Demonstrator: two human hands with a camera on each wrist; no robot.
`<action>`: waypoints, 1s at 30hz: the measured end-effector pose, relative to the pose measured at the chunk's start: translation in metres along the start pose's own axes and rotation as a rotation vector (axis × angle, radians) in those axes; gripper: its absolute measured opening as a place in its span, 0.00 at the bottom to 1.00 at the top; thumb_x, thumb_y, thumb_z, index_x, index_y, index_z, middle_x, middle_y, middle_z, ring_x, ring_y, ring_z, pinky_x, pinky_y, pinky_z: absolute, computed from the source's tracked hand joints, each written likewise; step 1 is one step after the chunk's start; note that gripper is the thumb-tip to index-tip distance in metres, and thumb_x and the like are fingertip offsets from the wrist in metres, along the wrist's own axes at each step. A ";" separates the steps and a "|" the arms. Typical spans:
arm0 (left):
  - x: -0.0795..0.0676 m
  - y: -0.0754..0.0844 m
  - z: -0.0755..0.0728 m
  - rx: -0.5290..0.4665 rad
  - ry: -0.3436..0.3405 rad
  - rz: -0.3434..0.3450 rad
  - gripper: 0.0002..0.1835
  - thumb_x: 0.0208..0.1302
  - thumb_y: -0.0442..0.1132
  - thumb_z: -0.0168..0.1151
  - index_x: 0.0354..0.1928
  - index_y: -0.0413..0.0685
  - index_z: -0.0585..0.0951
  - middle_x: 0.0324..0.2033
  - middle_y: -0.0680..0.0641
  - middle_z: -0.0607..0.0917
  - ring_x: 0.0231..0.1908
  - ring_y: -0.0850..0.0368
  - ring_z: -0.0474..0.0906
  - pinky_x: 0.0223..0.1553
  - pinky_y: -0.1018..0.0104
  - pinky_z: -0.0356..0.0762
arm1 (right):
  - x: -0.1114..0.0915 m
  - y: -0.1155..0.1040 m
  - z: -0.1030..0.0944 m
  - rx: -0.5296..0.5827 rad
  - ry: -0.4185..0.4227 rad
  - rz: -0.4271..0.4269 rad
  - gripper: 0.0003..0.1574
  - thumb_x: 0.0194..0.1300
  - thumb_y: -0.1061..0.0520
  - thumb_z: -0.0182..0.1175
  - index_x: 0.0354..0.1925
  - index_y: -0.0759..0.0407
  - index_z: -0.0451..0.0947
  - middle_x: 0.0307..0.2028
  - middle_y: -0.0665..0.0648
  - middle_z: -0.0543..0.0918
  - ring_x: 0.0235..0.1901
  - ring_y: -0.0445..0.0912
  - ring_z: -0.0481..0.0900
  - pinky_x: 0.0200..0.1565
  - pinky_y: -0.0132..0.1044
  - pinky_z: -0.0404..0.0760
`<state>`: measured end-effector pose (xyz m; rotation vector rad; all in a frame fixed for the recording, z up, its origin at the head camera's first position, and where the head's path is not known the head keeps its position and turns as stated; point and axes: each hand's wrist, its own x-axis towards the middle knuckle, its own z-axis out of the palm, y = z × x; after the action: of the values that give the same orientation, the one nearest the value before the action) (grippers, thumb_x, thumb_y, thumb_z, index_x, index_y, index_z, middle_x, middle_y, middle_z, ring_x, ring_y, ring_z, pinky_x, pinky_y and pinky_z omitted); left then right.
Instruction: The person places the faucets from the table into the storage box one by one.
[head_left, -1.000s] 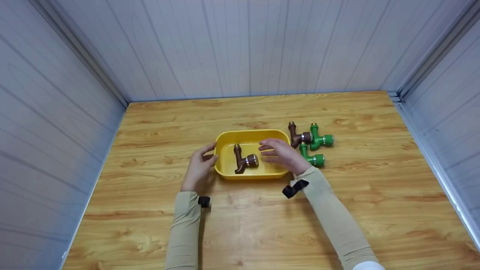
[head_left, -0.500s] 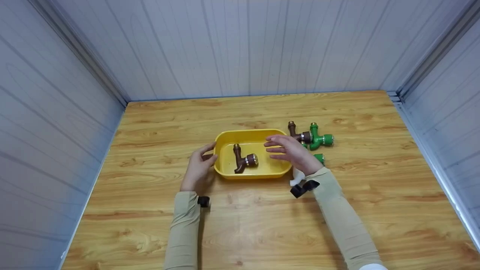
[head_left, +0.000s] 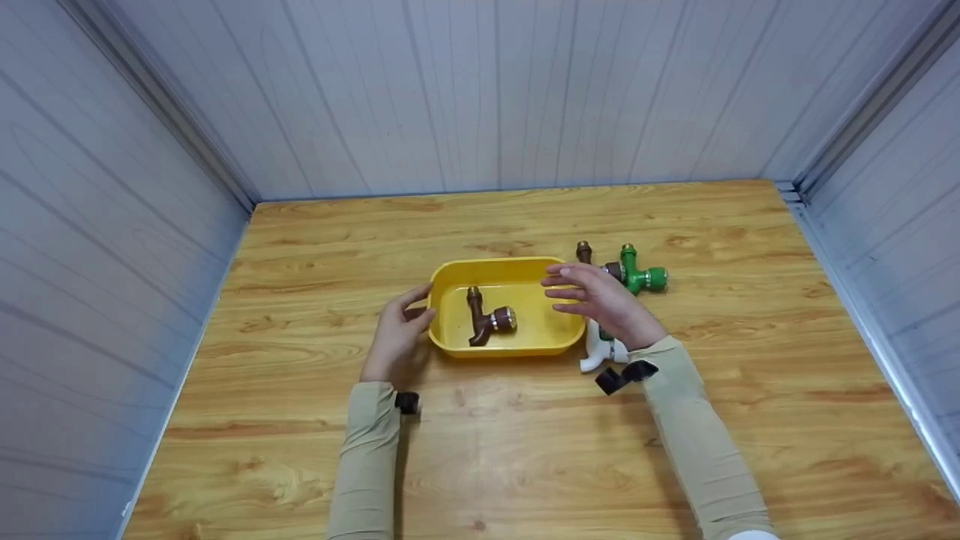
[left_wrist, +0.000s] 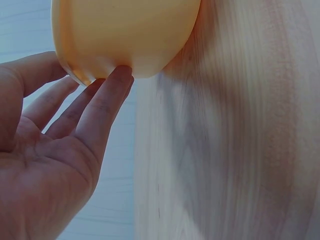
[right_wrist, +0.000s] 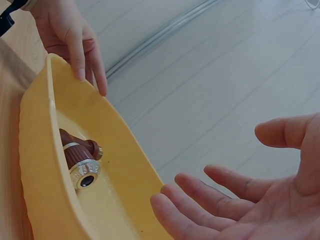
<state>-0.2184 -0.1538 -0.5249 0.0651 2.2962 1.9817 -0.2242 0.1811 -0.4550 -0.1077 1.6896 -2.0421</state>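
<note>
A yellow plastic tub (head_left: pixel 504 350) sits mid-table, with a brown faucet (head_left: pixel 484 321) lying inside it. My left hand (head_left: pixel 395 330) touches the tub's left end; in the left wrist view its fairly straight fingers (left_wrist: pixel 102 110) rest against the outer wall and the thumb reaches the rim. My right hand (head_left: pixel 604 300) is above the tub's right end, fingers spread and holding nothing; the right wrist view shows its bare palm. Beside the tub lie another brown faucet (head_left: pixel 583 252), a green faucet (head_left: pixel 637 279) and a white faucet (head_left: pixel 600 349). My right hand partly covers this group.
The wood-look table (head_left: pixel 480 450) is bordered by pale panel walls (head_left: pixel 465 97) at the back and both sides. Metal trim (head_left: pixel 795 196) runs along the right corner. A black wrist strap (head_left: pixel 626 376) is on the right wrist.
My right hand has moved right and slightly back from over the tub, uncovering the white faucet and covering the nearer green one. The left hand and tub have stayed put.
</note>
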 end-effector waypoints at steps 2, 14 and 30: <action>0.000 0.000 0.000 0.007 -0.001 0.002 0.25 0.66 0.27 0.56 0.66 0.38 0.69 0.62 0.34 0.70 0.54 0.38 0.74 0.48 0.62 0.78 | -0.002 -0.001 -0.003 -0.006 -0.001 -0.006 0.29 0.75 0.49 0.48 0.63 0.69 0.63 0.62 0.70 0.67 0.60 0.60 0.69 0.60 0.51 0.69; -0.004 0.012 -0.001 -0.006 -0.013 -0.034 0.25 0.67 0.27 0.56 0.66 0.37 0.68 0.63 0.34 0.68 0.56 0.39 0.72 0.51 0.59 0.75 | -0.018 -0.012 -0.014 -0.034 0.001 -0.038 0.29 0.74 0.49 0.49 0.63 0.67 0.65 0.62 0.69 0.68 0.62 0.63 0.64 0.61 0.51 0.69; -0.004 0.002 0.001 -0.011 0.006 -0.016 0.25 0.67 0.28 0.56 0.66 0.39 0.70 0.62 0.37 0.71 0.54 0.41 0.74 0.50 0.59 0.77 | -0.038 -0.012 -0.036 -0.108 0.033 -0.107 0.32 0.75 0.48 0.46 0.65 0.70 0.62 0.61 0.72 0.68 0.60 0.61 0.68 0.60 0.53 0.69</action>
<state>-0.2147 -0.1526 -0.5233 0.0392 2.2816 1.9900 -0.2076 0.2310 -0.4433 -0.2050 1.8512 -2.0389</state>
